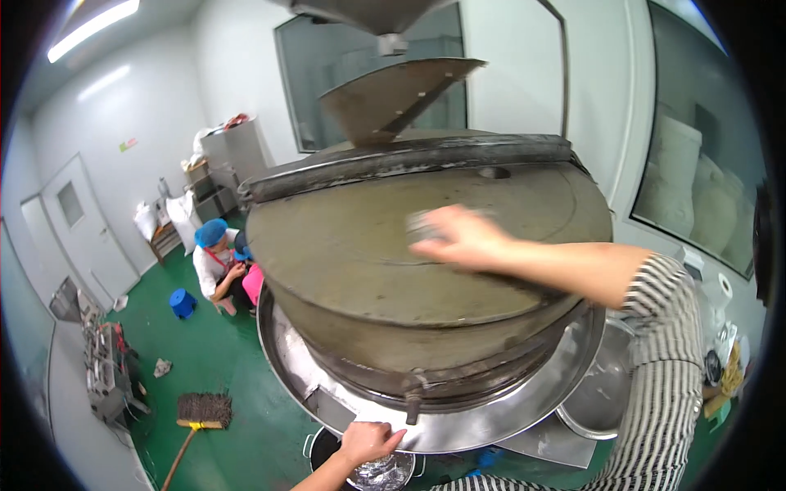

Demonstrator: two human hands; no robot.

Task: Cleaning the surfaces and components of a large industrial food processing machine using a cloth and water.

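Observation:
A large round mill-like drum [360, 237] with a wet, greenish-brown flat top fills the middle. My right hand [465, 237] is over that top, its fingers closed round a small grey scrubbing pad [422, 229]. Both are smeared by motion, so the pad's exact kind is hard to make out. Below the drum runs a wide, shiny metal pan [483, 430]. At its near rim my left hand [370, 442] is closed over the edge, thumb pointing right. A dark bracket [413, 397] hangs from the drum's front side, just above that hand.
A dark bar [409, 159] crosses the drum's far side, under a metal hopper [397, 94]. Beneath the pan stand a pot [385, 475] and a steel basin [602, 401]. At left are a broom [203, 411], a blue bucket [182, 304] and a crouching person [214, 262].

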